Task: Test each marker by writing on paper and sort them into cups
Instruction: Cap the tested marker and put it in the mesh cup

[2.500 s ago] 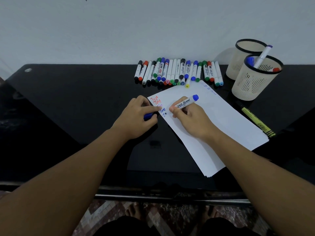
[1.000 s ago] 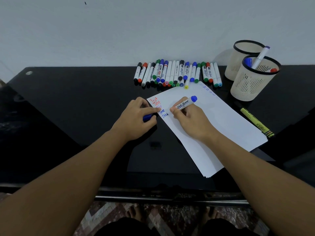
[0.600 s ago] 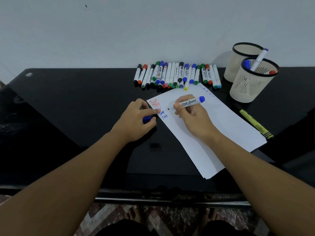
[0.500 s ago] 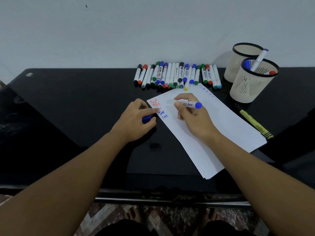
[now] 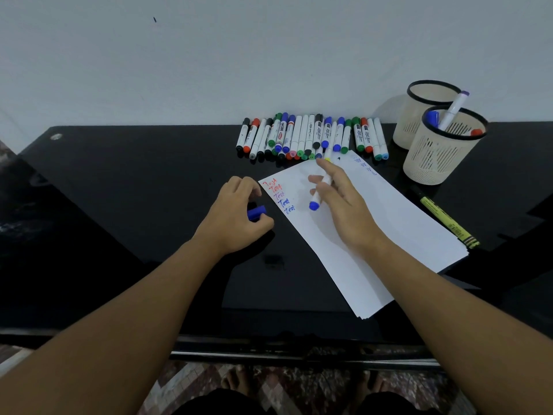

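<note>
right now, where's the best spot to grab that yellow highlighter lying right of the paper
Take the yellow highlighter at mid-barrel, from above, with the grip across its width. It lies flat on the black table, free of the white paper, its barrel running diagonally, so both long sides are open.

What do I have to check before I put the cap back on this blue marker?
1. Marker held firmly: ok. The right hand grips the blue marker.
2. Cap ready: ok. The left hand holds the blue cap.
3. Test written: ok. Blue test words show on the paper.
4. Tip facing the cap: not ok. The marker's blue end points towards you; the tip points away.
5. Cup has room: ok. The front cup holds only a few markers.
6. Tip clean: cannot tell, fingers hide it.
</note>
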A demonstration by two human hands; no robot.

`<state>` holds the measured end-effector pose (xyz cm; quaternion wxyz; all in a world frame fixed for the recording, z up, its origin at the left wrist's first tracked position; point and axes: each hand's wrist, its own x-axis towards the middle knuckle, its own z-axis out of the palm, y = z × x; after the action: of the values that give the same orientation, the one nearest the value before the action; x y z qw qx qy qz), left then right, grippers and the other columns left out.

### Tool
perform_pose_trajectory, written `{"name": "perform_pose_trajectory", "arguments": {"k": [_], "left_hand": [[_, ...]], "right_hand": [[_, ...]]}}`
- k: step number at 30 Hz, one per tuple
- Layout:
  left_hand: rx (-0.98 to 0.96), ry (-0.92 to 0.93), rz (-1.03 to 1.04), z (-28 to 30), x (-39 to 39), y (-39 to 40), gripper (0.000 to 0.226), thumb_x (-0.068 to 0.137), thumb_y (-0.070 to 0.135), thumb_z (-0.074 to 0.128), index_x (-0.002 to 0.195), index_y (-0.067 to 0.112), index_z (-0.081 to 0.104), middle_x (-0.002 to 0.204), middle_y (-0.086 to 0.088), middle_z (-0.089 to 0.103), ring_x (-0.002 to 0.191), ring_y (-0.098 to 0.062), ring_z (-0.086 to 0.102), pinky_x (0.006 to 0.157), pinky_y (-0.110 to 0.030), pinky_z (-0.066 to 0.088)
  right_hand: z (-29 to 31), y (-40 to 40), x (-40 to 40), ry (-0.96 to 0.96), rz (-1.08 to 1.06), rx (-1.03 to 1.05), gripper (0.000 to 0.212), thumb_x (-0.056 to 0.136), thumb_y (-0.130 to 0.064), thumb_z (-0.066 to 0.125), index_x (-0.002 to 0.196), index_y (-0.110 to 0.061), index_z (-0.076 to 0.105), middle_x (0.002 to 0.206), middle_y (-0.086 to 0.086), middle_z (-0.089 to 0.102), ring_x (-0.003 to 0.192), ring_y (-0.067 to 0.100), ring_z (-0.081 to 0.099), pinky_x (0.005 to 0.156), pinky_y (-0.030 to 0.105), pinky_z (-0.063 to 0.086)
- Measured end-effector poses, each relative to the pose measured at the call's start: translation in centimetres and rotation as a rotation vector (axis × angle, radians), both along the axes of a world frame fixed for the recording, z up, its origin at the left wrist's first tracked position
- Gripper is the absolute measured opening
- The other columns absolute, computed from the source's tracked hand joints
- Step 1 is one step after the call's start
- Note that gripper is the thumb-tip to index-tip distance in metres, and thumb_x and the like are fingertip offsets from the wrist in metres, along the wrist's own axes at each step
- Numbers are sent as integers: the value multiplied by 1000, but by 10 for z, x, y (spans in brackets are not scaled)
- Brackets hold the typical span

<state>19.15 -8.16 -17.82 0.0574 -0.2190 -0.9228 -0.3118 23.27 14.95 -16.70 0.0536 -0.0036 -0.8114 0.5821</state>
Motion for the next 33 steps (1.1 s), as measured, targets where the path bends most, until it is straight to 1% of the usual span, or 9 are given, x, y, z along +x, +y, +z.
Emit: {"name": "perform_pose_trajectory", "arguments": {"k": [3,5,8,11,13,15,19,26,33], "left_hand": [[-31,16,-5,-2,-3,-1,19,81,31,68,93,26,54,105,7,46,98,-13,49,82,-36,52],[-44,29,-10,-4,-5,-2,13,88,26,67,98,25,58,107,7,49,100,-12,49,86,-35,51],[-5,70,-18,-3,-5,-3,15,97,24,63,111,26,59,109,7,55,100,-11,52,89,-36,51],[92,71,18,1,1,-4,16,101,24,60,116,28,57,106,10,62,97,-7,59,88,-36,54],[167,51,54,3,5,-4,15,102,24,60,115,28,54,104,12,65,96,-5,62,87,-33,55],[209,56,80,4,8,-4,15,102,24,60,114,28,52,104,14,65,97,-3,63,86,-28,55],[213,65,78,6,10,-3,23,101,23,62,122,24,52,112,15,63,102,3,61,88,-14,50],[127,122,32,5,10,-2,22,100,22,63,121,21,58,111,11,64,100,-3,61,87,-19,52],[54,210,-30,1,9,-4,19,99,20,64,118,18,62,112,8,64,98,-5,58,83,-23,51]], "right_hand": [[1,1,-1,35,-50,21,25,108,-42,49,132,-45,52,125,-11,66,108,6,68,106,39,50],[3,0,0,52,-61,7,33,110,-28,47,138,-45,47,119,-9,69,90,7,74,98,32,51],[5,1,0,45,-53,-37,53,109,-21,51,146,-50,27,118,-6,72,78,14,74,96,29,52],[6,1,-1,-24,-20,17,35,106,-26,58,136,-29,40,115,-11,74,79,7,73,100,27,51],[8,1,-2,-14,42,160,23,104,-34,61,125,-32,52,110,-12,72,85,-2,69,89,17,48],[11,0,-4,35,100,340,23,103,-37,62,125,-39,60,111,-13,68,97,4,65,88,24,47],[11,-1,-11,70,186,635,33,103,-40,57,136,-44,58,128,-9,68,112,17,61,95,43,53],[15,-1,-15,93,186,768,35,105,-36,54,140,-41,57,116,-2,66,100,19,59,87,44,52],[21,4,-17,128,258,847,33,106,-34,53,138,-40,58,103,-9,54,93,12,52,79,34,46]]}}
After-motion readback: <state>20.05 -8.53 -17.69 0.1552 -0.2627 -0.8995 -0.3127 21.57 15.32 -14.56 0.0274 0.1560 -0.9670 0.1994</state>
